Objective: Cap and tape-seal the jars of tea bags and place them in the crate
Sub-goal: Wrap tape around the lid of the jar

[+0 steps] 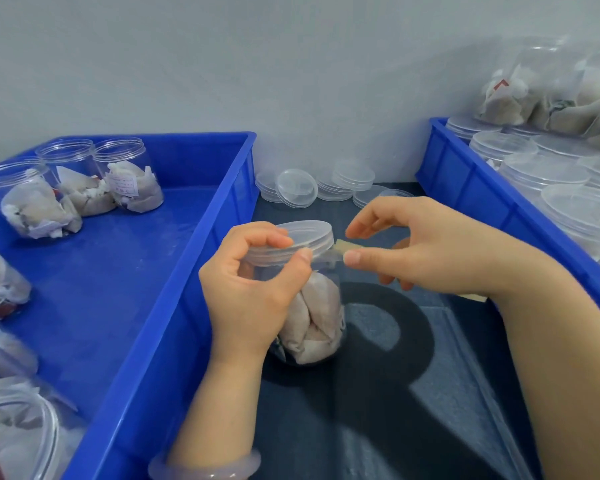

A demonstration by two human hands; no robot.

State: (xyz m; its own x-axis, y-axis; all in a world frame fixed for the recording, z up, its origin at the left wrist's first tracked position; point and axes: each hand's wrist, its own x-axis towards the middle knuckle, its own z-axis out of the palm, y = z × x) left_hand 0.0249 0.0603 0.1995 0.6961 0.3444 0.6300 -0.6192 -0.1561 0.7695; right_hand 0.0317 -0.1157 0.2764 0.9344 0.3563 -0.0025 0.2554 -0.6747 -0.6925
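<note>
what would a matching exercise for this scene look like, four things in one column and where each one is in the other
Things:
1 capped jar
2 tape strip
3 open jars
4 loose lids

Places:
A in the left blue crate
B on the table, at the back
C pinched by the right hand
D gripped by the left hand

Pairs: 1-D, 2-C, 3-A, 4-B

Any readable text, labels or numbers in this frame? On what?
White label on a tea bag in an open jar in the left crate: printed lines, too blurred to read.
Red mark inside an upper-right jar: no legible characters.
Held jar, its lid, tape: no print visible.
Nothing in this frame can be read.
</note>
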